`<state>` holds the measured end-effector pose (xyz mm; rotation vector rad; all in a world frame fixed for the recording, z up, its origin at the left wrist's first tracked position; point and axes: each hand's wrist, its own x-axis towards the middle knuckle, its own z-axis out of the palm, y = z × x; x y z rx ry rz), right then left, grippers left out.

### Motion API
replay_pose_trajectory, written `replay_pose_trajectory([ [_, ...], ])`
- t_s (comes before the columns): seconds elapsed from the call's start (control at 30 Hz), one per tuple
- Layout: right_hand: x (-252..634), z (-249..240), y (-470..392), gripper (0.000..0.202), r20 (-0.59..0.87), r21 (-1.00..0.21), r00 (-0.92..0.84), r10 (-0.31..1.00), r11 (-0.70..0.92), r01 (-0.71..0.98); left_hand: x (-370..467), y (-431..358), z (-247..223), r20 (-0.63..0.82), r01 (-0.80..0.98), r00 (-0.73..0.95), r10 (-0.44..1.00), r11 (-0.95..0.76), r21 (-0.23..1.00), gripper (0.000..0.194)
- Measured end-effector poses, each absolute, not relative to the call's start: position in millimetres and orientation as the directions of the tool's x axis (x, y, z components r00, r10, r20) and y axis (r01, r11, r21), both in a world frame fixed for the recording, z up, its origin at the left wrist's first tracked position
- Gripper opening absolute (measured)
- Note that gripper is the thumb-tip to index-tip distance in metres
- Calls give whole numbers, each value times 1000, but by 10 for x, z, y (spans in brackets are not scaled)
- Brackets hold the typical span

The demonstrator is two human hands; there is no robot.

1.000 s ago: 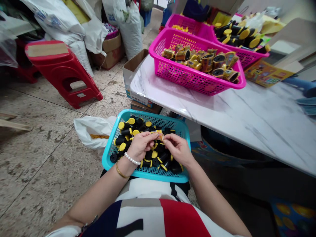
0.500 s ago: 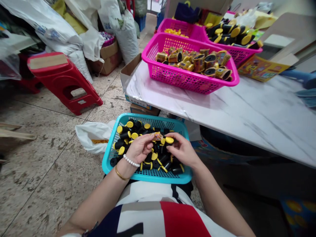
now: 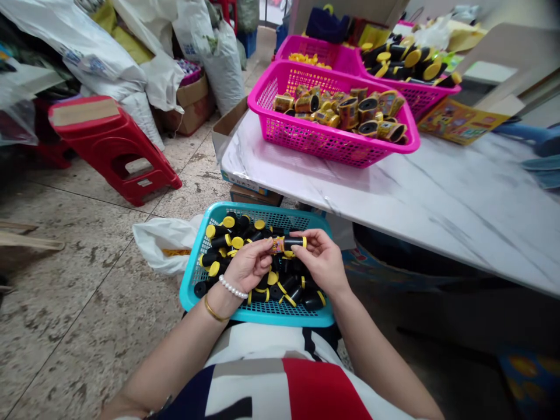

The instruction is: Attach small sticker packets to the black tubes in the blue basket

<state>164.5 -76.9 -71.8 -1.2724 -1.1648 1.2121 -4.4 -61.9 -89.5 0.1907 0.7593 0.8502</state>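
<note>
Marble-patterned counter [image 3: 437, 192]: two pink baskets [image 3: 324, 137], [image 3: 422, 96] of labelled and black-and-yellow tubes, yellow printed box [image 3: 457, 121]. Floor: red plastic stool [image 3: 109, 146], white sacks [image 3: 131, 64], cardboard boxes [image 3: 195, 102], white plastic bag [image 3: 164, 239].

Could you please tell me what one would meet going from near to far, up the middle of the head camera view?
Teal plastic mesh basket of black tubes with yellow caps on the lap → left hand and right hand holding one black tube → white marble-look tabletop → pink plastic basket of yellow-labelled tubes.
</note>
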Motion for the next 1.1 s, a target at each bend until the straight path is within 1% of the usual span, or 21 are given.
replay_pose_trajectory([
  [0.1,1621,-695,-806,27,8,-997,8,1000,7,81,-28,-608,-880,-531,-624,407,743,651,432,14],
  [0.23,1620,-655,-849,25,34,-984,-46,998,42,174,-15,-613,-863,-540,-627,400,741,651,428,17],
  [0.3,1620,-654,-857,25,38,-979,-56,998,49,200,-15,-627,-868,-516,-610,375,770,625,487,19],
  [0.4,1616,-678,-846,25,46,-983,-68,997,57,172,-16,-651,-880,-460,-559,323,827,559,613,23],
  [0.47,1621,-702,-827,24,62,-983,-53,997,70,168,-14,-661,-882,-444,-527,298,845,533,662,25],
  [0.63,1657,-743,-809,25,136,-968,57,989,121,219,-2,-663,-856,-443,-488,279,852,523,699,31],
  [0.73,1661,-744,-830,26,154,-968,42,987,142,209,0,-668,-833,-442,-497,177,879,467,731,34],
  [0.77,1657,-742,-837,27,157,-968,33,987,147,204,-1,-673,-828,-437,-491,175,882,463,738,35],
  [0.83,1652,-735,-847,28,157,-969,1,988,154,193,-1,-683,-826,-420,-468,256,871,491,735,37],
  [0.9,1657,-730,-852,29,151,-969,-58,987,160,188,-1,-689,-836,-401,-453,350,847,527,719,36],
  [1.0,1701,-733,-866,29,129,-972,-133,983,151,179,-7,-685,-855,-405,-462,364,839,540,704,31],
  [1.1,1763,-739,-896,33,86,-982,-100,991,102,159,-9,-679,-855,-422,-443,365,830,554,705,33],
])
